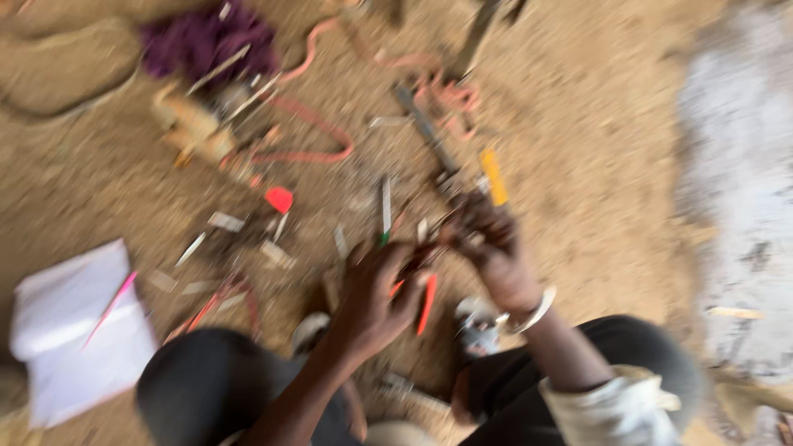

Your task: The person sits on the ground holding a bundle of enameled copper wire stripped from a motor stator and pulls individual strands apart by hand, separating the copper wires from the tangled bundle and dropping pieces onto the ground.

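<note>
We see both hands meeting above the dirt floor (578, 124): left hand (376, 293) grasping red-handled pliers (425, 301), right hand (491, 244) pinching a small blurred part; steady alignment needed.

No package, label, sign or screen can be made out in this blurred view. The nearest thing to one is a white sheaf of paper (70, 330) lying on the sandy ground at lower left, roughly rectangular, its face plain as far as the blur lets one tell, with a thin pink stick (109, 307) lying slantwise across it. A small red tag-like piece (279, 198) lies further up on the ground; whether it is a label cannot be told.
</note>
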`<state>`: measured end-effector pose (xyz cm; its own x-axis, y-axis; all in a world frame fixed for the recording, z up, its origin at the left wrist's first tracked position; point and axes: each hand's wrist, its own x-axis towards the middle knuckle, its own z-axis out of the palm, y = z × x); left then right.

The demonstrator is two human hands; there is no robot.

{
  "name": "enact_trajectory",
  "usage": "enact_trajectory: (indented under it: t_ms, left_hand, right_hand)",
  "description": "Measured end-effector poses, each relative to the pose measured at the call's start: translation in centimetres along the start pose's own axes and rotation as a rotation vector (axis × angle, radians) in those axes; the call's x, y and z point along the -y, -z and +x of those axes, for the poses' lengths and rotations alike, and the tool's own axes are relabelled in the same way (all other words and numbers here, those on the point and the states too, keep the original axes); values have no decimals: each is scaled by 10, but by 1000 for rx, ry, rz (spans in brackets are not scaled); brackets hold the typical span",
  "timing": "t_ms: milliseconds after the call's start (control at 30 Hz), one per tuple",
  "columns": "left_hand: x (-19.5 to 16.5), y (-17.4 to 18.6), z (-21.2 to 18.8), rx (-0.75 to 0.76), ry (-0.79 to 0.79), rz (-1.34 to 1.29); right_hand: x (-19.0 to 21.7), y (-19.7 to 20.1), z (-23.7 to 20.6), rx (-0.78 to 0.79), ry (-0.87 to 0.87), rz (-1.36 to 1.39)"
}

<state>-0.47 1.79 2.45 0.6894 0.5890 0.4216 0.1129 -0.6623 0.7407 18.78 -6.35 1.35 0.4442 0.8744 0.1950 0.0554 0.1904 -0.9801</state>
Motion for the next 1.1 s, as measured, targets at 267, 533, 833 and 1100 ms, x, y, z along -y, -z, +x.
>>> enact_trajectory:
  t_ms: [267,533,833,1100]
  left_hand:
    - [16,1,-4,84,359,-356]
    - [36,-4,-11,18,353,-438]
    - [27,-3,-10,122,540,-559]
    - [17,7,-1,199,569,-571]
  right_hand:
    - [31,-28,-7,-61,399,-806]
    - [50,-41,-14,-20,199,-902]
    - [39,-44,-16,-69,202,-953]
    - [41,-23,2,-80,428,-1253]
